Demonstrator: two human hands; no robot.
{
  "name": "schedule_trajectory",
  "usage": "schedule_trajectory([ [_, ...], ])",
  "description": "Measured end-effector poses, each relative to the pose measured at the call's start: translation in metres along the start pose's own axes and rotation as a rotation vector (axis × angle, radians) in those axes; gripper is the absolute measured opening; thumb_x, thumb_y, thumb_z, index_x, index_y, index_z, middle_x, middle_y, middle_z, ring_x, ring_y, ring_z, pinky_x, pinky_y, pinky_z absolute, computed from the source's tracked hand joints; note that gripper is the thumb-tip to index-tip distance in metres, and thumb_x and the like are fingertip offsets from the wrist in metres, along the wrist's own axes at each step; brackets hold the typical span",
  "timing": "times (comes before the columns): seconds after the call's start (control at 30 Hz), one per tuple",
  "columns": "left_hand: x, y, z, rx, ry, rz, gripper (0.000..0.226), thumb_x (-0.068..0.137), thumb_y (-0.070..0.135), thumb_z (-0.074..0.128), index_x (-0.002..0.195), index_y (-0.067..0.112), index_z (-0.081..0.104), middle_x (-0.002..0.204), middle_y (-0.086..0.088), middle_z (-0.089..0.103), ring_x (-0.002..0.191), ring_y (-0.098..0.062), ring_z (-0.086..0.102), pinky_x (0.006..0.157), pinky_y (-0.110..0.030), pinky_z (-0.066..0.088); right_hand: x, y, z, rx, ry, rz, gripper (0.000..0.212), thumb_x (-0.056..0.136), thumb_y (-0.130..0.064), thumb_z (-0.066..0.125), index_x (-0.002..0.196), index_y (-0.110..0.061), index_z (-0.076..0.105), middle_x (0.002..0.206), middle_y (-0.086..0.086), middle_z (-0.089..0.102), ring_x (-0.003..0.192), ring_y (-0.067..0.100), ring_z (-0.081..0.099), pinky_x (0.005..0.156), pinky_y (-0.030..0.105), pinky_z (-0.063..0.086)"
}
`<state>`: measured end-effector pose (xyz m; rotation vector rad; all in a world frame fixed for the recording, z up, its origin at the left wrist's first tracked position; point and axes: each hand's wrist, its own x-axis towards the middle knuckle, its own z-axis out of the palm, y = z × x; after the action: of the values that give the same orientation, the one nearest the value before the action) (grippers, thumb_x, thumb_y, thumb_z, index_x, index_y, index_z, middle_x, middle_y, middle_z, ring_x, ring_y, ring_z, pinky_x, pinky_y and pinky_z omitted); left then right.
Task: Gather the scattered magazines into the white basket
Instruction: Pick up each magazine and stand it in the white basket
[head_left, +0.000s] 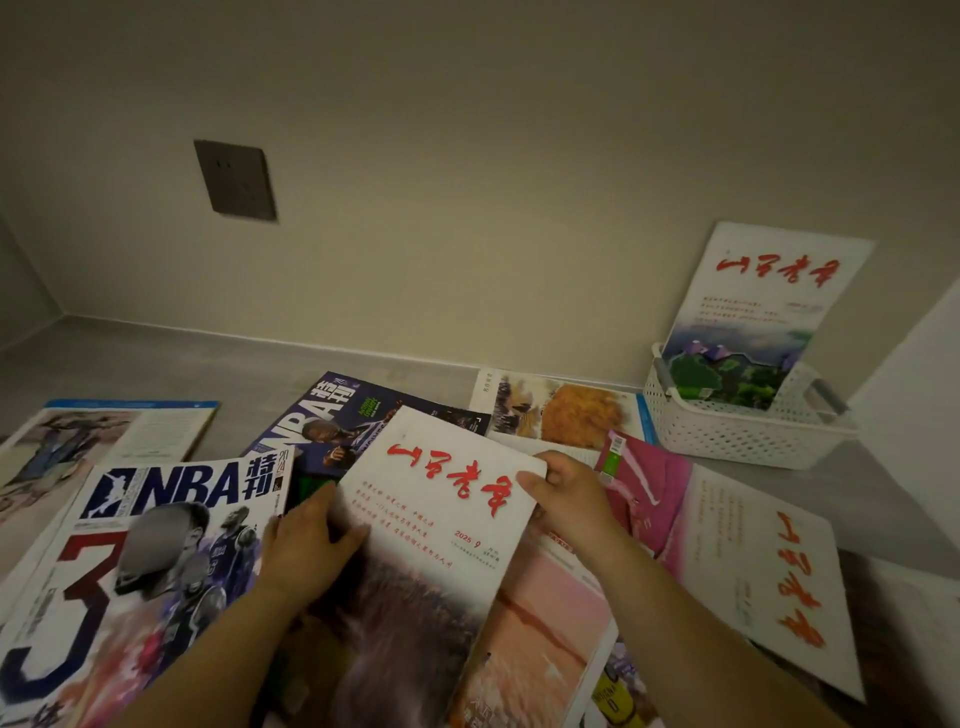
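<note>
Both hands grip a white magazine with red brush lettering (441, 525): the left hand (306, 545) clasps its left edge, the right hand (566, 499) its upper right corner. Other magazines lie scattered beneath it on the grey floor (156, 364). The white perforated plastic basket (737, 431) stands against the wall at right, holding one upright white magazine with a landscape photograph (753, 317).

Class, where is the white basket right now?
The white basket sits at the far right against the wall, one magazine standing in it.
</note>
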<state>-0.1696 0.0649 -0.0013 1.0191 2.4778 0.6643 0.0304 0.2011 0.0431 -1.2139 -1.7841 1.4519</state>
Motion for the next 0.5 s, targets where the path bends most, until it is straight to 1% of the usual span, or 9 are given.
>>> schedule_trajectory([
  [0.07,0.001,0.012,-0.006,-0.005,-0.062,-0.020,0.052,0.085,0.033,0.055,0.130,0.014,0.038,0.126,-0.012,0.055,0.122,-0.031,0.045,0.109,-0.043,0.022,-0.002,-0.008,-0.017,0.086,0.048,-0.024,0.016,0.086,-0.009,0.055,0.075,-0.021,0.058,0.066,-0.010,0.065,0.054,0.000,0.061,0.041,0.015,0.048],
  [0.13,-0.001,0.028,-0.011,-0.255,-0.094,0.022,0.018,0.087,0.020,0.053,0.104,0.014,0.055,0.096,-0.008,0.062,0.099,-0.030,0.056,0.094,-0.039,0.037,-0.002,-0.013,-0.037,0.169,0.107,-0.002,0.018,0.085,-0.015,0.057,0.073,-0.027,0.060,0.059,-0.012,0.069,0.059,0.004,0.065,0.053,0.022,0.052],
  [0.17,-0.005,0.038,-0.013,-0.413,-0.104,0.034,0.008,0.088,0.014,0.051,0.088,0.018,0.057,0.084,-0.003,0.060,0.087,-0.025,0.057,0.088,-0.039,0.040,-0.001,-0.015,-0.047,0.221,0.126,0.018,0.016,0.086,-0.017,0.056,0.074,-0.027,0.062,0.060,-0.010,0.071,0.065,0.010,0.067,0.061,0.028,0.054],
  [0.23,-0.012,0.059,-0.015,-0.639,-0.068,0.054,0.021,0.089,0.010,0.047,0.075,0.023,0.054,0.077,0.006,0.057,0.076,-0.015,0.053,0.074,-0.033,0.043,-0.001,-0.017,-0.064,0.347,0.121,0.051,0.011,0.088,-0.020,0.053,0.084,-0.024,0.063,0.066,-0.006,0.073,0.074,0.019,0.069,0.068,0.034,0.055],
  [0.3,-0.017,0.081,-0.015,-0.756,-0.013,0.081,0.019,0.090,0.011,0.045,0.076,0.022,0.053,0.077,0.009,0.056,0.074,-0.011,0.052,0.065,-0.027,0.041,-0.005,-0.017,-0.081,0.375,0.062,0.020,0.012,0.089,-0.020,0.050,0.091,-0.025,0.061,0.068,-0.009,0.074,0.068,0.010,0.070,0.054,0.024,0.054],
  [0.33,-0.020,0.093,-0.014,-0.818,0.010,0.085,0.019,0.090,0.012,0.045,0.076,0.022,0.052,0.078,0.006,0.057,0.077,-0.016,0.054,0.068,-0.032,0.044,-0.008,-0.016,-0.088,0.335,0.016,-0.004,0.015,0.090,-0.018,0.049,0.092,-0.028,0.060,0.071,-0.015,0.073,0.066,0.002,0.068,0.050,0.018,0.052],
  [0.4,-0.025,0.119,-0.009,-0.936,0.052,0.089,0.021,0.090,0.012,0.045,0.074,0.024,0.050,0.082,-0.001,0.059,0.087,-0.027,0.055,0.081,-0.042,0.045,-0.015,-0.011,-0.101,0.184,-0.081,-0.027,0.023,0.090,-0.012,0.048,0.096,-0.033,0.056,0.084,-0.026,0.064,0.074,-0.007,0.063,0.055,0.011,0.048],
  [0.43,-0.027,0.133,-0.007,-0.974,0.079,0.102,0.022,0.090,0.011,0.045,0.073,0.025,0.050,0.083,-0.003,0.058,0.091,-0.028,0.054,0.083,-0.044,0.043,-0.019,-0.008,-0.108,0.098,-0.103,-0.024,0.026,0.091,-0.009,0.047,0.103,-0.032,0.053,0.090,-0.024,0.060,0.079,-0.006,0.058,0.061,0.013,0.046],
  [0.5,-0.032,0.163,-0.002,-1.003,0.124,0.149,0.024,0.090,0.010,0.045,0.072,0.026,0.049,0.082,-0.001,0.058,0.090,-0.026,0.053,0.080,-0.039,0.043,-0.022,-0.004,-0.124,-0.001,-0.074,-0.019,0.029,0.091,-0.005,0.044,0.115,-0.020,0.049,0.103,-0.010,0.056,0.093,0.006,0.054,0.079,0.022,0.043],
])
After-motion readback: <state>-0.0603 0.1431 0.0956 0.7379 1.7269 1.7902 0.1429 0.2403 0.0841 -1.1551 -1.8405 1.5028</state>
